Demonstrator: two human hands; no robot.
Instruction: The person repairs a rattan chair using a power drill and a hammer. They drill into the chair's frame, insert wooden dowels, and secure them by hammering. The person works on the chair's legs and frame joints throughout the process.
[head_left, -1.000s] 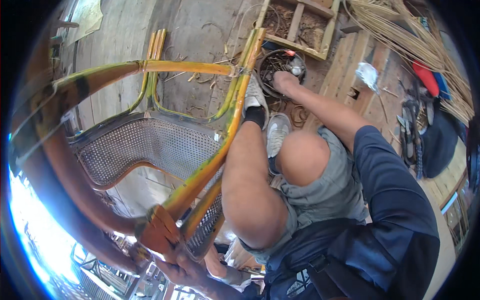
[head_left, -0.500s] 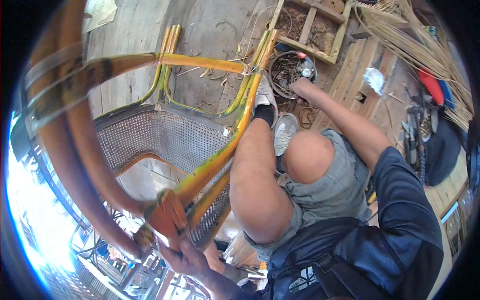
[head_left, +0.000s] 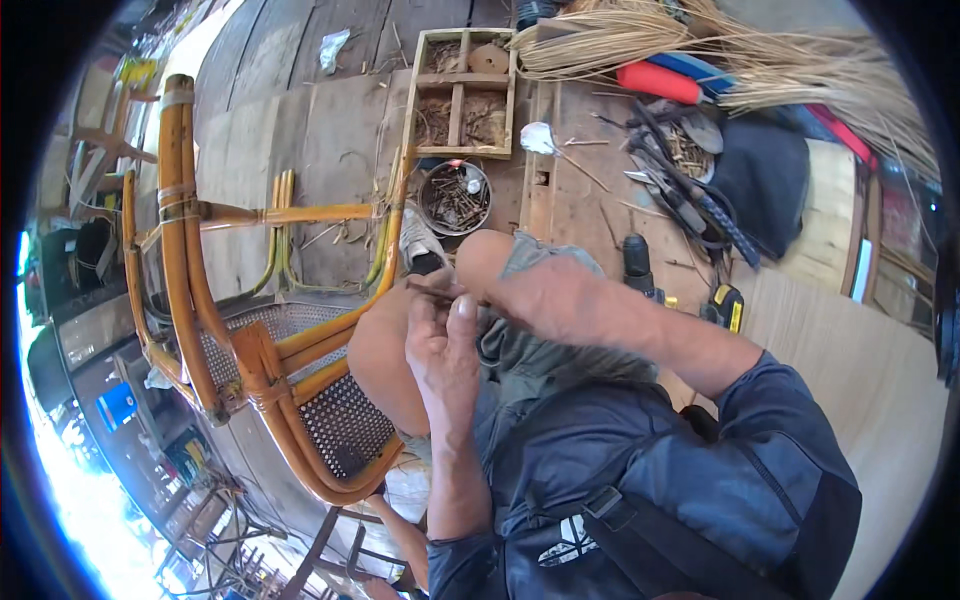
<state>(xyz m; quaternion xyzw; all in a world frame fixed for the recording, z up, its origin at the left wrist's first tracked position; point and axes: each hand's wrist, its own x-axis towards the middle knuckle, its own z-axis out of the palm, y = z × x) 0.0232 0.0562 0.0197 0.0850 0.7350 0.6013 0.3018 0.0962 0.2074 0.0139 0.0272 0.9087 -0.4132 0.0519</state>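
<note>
In front of my knees, my left hand [head_left: 446,345] pinches a short, thin brown stick [head_left: 430,291] between thumb and fingers. My right hand [head_left: 545,297] meets it from the right, its fingers closed at the stick's other end and partly hidden. To my left, a rattan chair frame [head_left: 285,350] with orange-brown poles lies tipped over beside my leg, its woven mesh panel [head_left: 345,425] showing; neither hand touches it. Beyond my shoe stands a round bowl [head_left: 487,205] filled with short brown sticks and a small whitish thing.
A wooden box [head_left: 412,110] with compartments of brown bits sits past the bowl. Bundled cane strands [head_left: 600,40] lie at the far right. Pliers and cutters [head_left: 655,185], a drill [head_left: 636,262] and a yellow-black tape measure [head_left: 727,305] are to my right.
My right hand has come back from the bowl to meet my left. My left hand has let go of the chair frame, which now stands farther to the left. A stick is between my hands.
</note>
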